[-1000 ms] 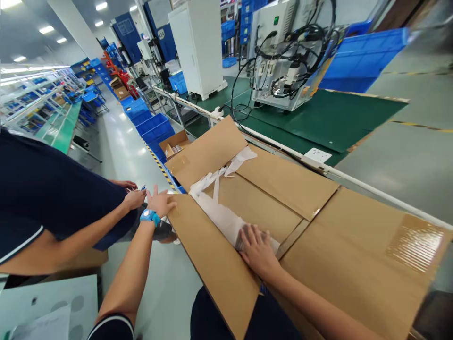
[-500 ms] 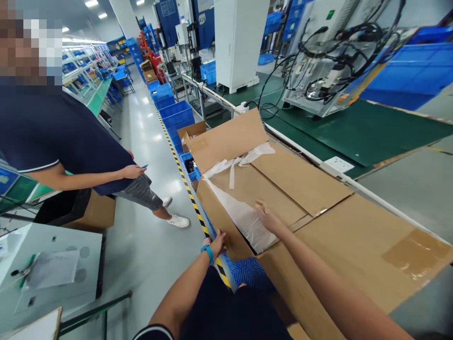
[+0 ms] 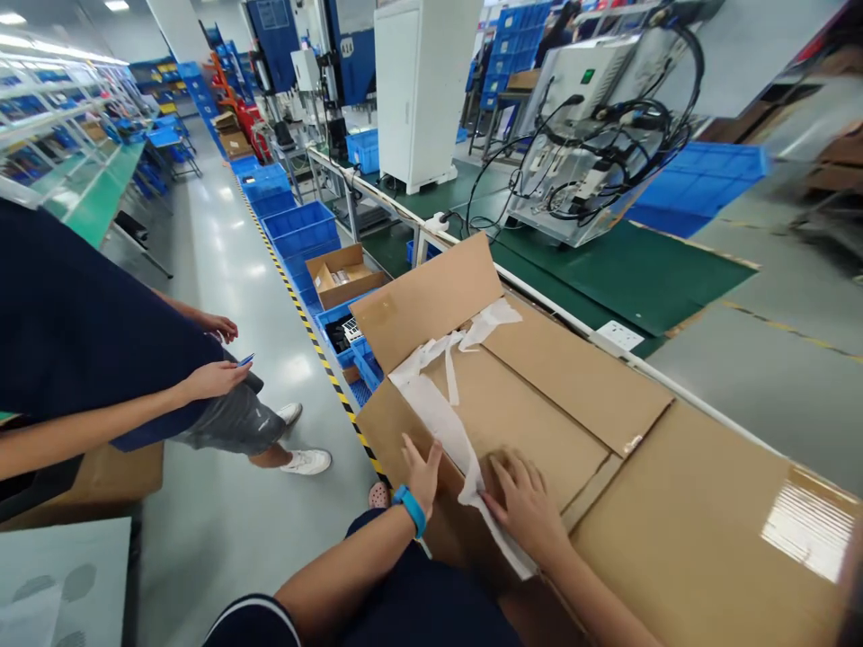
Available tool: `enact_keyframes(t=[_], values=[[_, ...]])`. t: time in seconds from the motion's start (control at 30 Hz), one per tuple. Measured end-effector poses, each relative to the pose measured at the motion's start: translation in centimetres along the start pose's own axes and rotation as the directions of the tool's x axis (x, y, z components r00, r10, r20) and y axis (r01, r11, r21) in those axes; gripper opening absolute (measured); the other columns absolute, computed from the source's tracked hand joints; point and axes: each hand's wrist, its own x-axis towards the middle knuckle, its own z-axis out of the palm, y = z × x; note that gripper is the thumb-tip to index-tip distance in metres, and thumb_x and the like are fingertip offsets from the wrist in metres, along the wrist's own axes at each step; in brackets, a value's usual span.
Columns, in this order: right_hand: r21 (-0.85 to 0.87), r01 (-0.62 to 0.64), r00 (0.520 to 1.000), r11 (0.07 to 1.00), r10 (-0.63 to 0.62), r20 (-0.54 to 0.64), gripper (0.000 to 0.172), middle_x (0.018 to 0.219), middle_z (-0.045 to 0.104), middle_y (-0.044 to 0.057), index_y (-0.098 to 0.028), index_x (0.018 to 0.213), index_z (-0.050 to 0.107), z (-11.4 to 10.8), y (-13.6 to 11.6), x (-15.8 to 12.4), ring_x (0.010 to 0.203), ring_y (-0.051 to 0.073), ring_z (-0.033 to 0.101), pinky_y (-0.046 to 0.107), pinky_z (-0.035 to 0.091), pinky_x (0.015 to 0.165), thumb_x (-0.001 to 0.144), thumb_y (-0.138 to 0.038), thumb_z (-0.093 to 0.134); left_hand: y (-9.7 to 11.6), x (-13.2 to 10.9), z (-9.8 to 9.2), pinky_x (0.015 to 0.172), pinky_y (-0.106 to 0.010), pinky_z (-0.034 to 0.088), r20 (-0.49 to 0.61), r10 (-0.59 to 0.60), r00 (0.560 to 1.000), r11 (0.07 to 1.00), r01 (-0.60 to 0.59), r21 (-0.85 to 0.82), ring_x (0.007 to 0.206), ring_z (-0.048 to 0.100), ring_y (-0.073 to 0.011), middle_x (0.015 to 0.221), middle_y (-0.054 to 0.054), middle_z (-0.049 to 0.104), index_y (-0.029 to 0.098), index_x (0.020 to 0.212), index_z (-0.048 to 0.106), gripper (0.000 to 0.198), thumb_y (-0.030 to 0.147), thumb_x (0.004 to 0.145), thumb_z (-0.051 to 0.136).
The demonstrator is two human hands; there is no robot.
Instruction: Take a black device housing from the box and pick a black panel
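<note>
Left hand (image 3: 422, 476): fingers spread, released, resting against the cardboard carton (image 3: 539, 395).
Right hand (image 3: 526, 508): fingers open, pressing beside the white plastic sheet (image 3: 431, 418).

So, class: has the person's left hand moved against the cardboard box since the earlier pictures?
Yes: the left hand has moved along the left flap of the cardboard box, away from the flap's far corner.

Grey factory floor (image 3: 222, 270), ceiling lights (image 3: 116, 5)
</note>
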Motion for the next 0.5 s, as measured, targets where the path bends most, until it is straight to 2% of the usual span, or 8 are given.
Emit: enact_keyframes(t=[0.07, 0.1, 0.17, 0.2, 0.27, 0.33, 0.4, 0.5], values=[[-0.169, 0.027, 0.997, 0.985, -0.04, -0.072, 0.05, 0.139, 0.037, 0.02, -0.01, 0.125, 0.05, 1.0, 0.7, 0.2, 0.128, 0.038, 0.033, 0.058, 0.031, 0.099, 0.079, -0.028, 0.048, 0.8, 0.6, -1.7, 0.112, -0.042, 0.012, -0.035, 0.228, 0.973, 0.969, -0.223, 0.106, 0.139, -0.005, -0.0269, 0.151, -0.016, -0.011, 0.013, 0.144, -0.002, 0.102, 0.074, 0.073, 0.039], [-0.266, 0.049, 0.992, 0.963, -0.078, -0.102, 0.048, 0.138, 0.04, 0.018, -0.013, 0.125, 0.051, 1.4, 1.0, 0.2, 0.126, 0.037, 0.037, 0.058, 0.036, 0.095, 0.078, -0.021, 0.046, 1.4, 1.2, -2.6, 0.113, -0.042, 0.009, -0.021, 0.404, 0.915, 0.898, -0.392, 0.2, 0.139, -0.008, -0.0268, 0.151, -0.014, -0.009, 0.013, 0.144, 0.005, 0.103, 0.073, 0.07, 0.044], [-0.411, 0.1, 0.978, 0.906, -0.166, -0.129, 0.049, 0.134, 0.045, 0.015, -0.016, 0.122, 0.054, 1.6, 1.7, 0.2, 0.12, 0.035, 0.046, 0.053, 0.046, 0.087, 0.075, -0.011, 0.04, 2.8, 2.9, -4.1, 0.112, -0.049, 0.007, 0.136, 0.714, 0.687, 0.601, -0.701, 0.383, 0.138, -0.006, -0.0326, 0.151, -0.016, 0.003, 0.015, 0.14, 0.026, 0.102, 0.072, 0.062, 0.058], [-0.433, 0.126, 0.972, 0.892, -0.199, -0.127, 0.049, 0.132, 0.048, 0.015, -0.015, 0.121, 0.055, 1.1, 2.0, 0.1, 0.117, 0.033, 0.049, 0.05, 0.048, 0.086, 0.075, -0.009, 0.039, 3.6, 3.9, -4.5, 0.111, -0.054, 0.009, 0.265, 0.786, 0.558, 0.424, -0.8, 0.425, 0.138, -0.002, -0.0369, 0.15, -0.017, 0.011, 0.016, 0.136, 0.036, 0.099, 0.069, 0.057, 0.065], [-0.402, 0.18, 0.966, 0.898, -0.239, -0.101, 0.047, 0.128, 0.052, 0.014, -0.013, 0.122, 0.054, -1.3, 2.5, 0.2, 0.114, 0.028, 0.053, 0.043, 0.05, 0.089, 0.079, -0.011, 0.037, 5.1, 6.1, -5.0, 0.107, -0.061, 0.014, 0.483, 0.796, 0.364, 0.167, -0.9, 0.403, 0.136, 0.007, -0.0416, 0.147, -0.016, 0.024, 0.021, 0.126, 0.05, 0.085, 0.061, 0.054, 0.072], [-0.307, 0.205, 0.972, 0.929, -0.23, -0.048, 0.044, 0.124, 0.055, 0.013, -0.011, 0.124, 0.053, -5.1, 2.7, 0.5, 0.112, 0.024, 0.055, 0.038, 0.051, 0.091, 0.085, -0.019, 0.033, 6.2, 7.7, -5.1, 0.106, -0.062, 0.017, 0.569, 0.785, 0.243, 0.058, -0.945, 0.323, 0.134, 0.019, -0.0396, 0.141, -0.011, 0.037, 0.025, 0.114, 0.06, 0.054, 0.047, 0.065, 0.069], [-0.196, 0.172, 0.985, 0.965, -0.173, 0.008, 0.043, 0.118, 0.06, 0.01, -0.013, 0.119, 0.057, -9.2, 2.7, 1.0, 0.105, 0.022, 0.06, 0.034, 0.054, 0.086, 0.088, -0.031, 0.034, 6.7, 8.5, -5.4, 0.108, -0.057, 0.021, 0.555, 0.805, 0.211, 0.07, -0.962, 0.264, 0.129, 0.035, -0.033, 0.129, -0.005, 0.053, 0.027, 0.097, 0.067, 0.025, 0.029, 0.074, 0.059], [-0.107, 0.105, 0.991, 0.989, -0.113, -0.071, 0.038, 0.1, 0.068, 0.006, -0.019, 0.106, 0.065, -13.9, 2.5, 1.9, 0.083, 0.019, 0.067, 0.029, 0.056, 0.071, 0.087, -0.031, 0.035, 7.2, 8.8, -6.4, 0.105, -0.048, 0.033, 0.49, 0.831, 0.263, 0.166, -0.958, 0.232, 0.112, 0.054, -0.0257, 0.104, 0.0, 0.065, 0.029, 0.081, 0.067, 0.022, 0.019, 0.074, 0.049]])
